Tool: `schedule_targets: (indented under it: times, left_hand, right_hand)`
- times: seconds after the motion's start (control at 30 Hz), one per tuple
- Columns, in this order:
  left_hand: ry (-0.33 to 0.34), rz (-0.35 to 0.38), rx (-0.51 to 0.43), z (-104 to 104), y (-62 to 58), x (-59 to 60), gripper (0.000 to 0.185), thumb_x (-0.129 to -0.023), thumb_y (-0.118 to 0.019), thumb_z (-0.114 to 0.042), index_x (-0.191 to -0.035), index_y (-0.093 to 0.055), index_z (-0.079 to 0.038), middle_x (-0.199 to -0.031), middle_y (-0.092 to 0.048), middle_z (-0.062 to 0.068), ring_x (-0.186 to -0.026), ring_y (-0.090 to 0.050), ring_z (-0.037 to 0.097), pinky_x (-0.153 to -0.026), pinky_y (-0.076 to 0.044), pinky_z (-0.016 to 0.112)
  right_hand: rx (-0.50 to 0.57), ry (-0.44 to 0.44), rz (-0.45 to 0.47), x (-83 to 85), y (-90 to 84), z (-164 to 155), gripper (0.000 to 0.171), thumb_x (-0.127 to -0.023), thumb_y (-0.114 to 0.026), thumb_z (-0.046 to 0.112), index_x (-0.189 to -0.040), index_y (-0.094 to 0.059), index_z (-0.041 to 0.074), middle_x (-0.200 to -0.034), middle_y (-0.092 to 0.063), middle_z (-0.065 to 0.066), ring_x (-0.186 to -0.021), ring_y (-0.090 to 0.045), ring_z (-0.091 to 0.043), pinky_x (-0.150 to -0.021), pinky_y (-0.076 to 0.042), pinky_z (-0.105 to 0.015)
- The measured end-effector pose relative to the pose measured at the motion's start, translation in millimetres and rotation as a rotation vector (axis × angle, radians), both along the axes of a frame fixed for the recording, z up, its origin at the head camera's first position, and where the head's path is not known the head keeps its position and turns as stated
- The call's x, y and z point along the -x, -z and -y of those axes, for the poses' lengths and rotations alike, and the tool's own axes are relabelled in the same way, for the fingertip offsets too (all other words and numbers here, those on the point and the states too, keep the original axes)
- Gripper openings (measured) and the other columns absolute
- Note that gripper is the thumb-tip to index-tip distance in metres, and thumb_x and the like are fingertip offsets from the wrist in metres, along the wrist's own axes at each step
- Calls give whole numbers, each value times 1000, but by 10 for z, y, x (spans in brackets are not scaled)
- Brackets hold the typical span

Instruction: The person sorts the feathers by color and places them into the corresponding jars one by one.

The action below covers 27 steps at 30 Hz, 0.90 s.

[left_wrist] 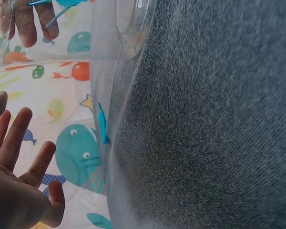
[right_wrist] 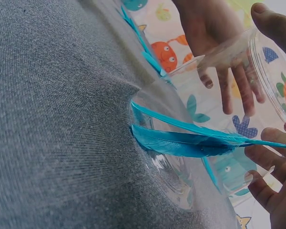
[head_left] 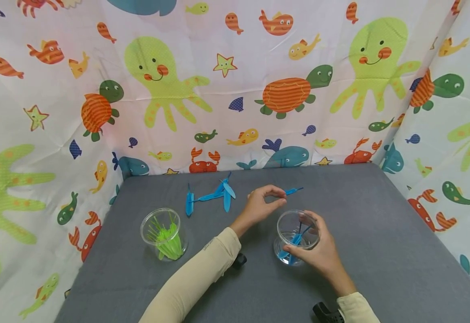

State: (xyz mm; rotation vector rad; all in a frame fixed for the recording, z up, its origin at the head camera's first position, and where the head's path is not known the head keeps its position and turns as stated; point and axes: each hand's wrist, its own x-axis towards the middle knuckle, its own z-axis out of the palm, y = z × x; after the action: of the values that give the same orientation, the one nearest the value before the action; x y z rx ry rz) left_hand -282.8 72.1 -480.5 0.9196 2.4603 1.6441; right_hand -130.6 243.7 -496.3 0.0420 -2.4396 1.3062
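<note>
My right hand (head_left: 301, 233) grips a clear plastic cup (head_left: 288, 223) that stands on the grey table (head_left: 380, 251). Blue feathers (right_wrist: 181, 143) lie inside the cup (right_wrist: 171, 171), and my right fingers (right_wrist: 271, 191) curl round its rim. Just behind the cup, my left hand (head_left: 277, 198) hovers above the table. The left wrist view shows that hand (left_wrist: 19, 157) with fingers spread and nothing in it. One blue feather (head_left: 294, 191) lies on the table just beyond its fingertips.
Several more blue feathers (head_left: 214, 195) lie at the back middle of the table. A second clear cup (head_left: 163, 233) with green feathers stands front left. Sea-animal fabric walls (head_left: 235, 89) close in the back and both sides.
</note>
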Motion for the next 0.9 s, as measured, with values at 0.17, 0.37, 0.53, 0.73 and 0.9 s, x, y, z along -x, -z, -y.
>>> schedule_targets:
  times: [0.17,0.37,0.53,0.73,0.9]
  left_hand:
    - [-12,-8,22,-45,25,53,21,-96,-72,-36,-113,-73,-23,-113,-75,-12,-116,-66,8,-118,-15,64]
    - [-31,-2,37,-132,95,116,19,-96,-71,-37,-111,-74,-24,-113,-75,-10,-118,-64,23,-114,-20,62]
    - [-55,-13,46,-225,171,173,16,-97,-70,-36,-109,-74,-26,-109,-75,-10,-116,-63,24,-111,-22,64]
    - [-81,-24,86,-314,224,251,14,-97,-70,-35,-107,-75,-27,-105,-74,-11,-113,-63,25,-109,-23,62]
    - [-96,-50,140,-367,233,336,19,-98,-68,-33,-110,-75,-20,-106,-74,-8,-113,-60,28,-105,-25,59]
  right_hand:
    - [-6,7,2,-3,5,-1,103,-65,-98,27,-149,-40,11,-142,-62,-12,-128,-58,-22,-96,-43,-32]
    - [1,7,6,-2,23,-8,103,-66,-98,27,-149,-40,12,-142,-61,-13,-129,-57,-22,-97,-42,-32]
    - [-1,17,9,-10,31,-14,102,-66,-98,27,-149,-40,14,-142,-61,-11,-129,-57,-22,-97,-42,-31]
    - [7,13,8,-9,39,-15,101,-66,-98,27,-149,-41,16,-141,-62,-10,-128,-58,-21,-98,-44,-37]
    - [11,4,9,1,43,-26,101,-66,-98,29,-149,-41,17,-142,-61,-9,-129,-58,-21,-98,-44,-38]
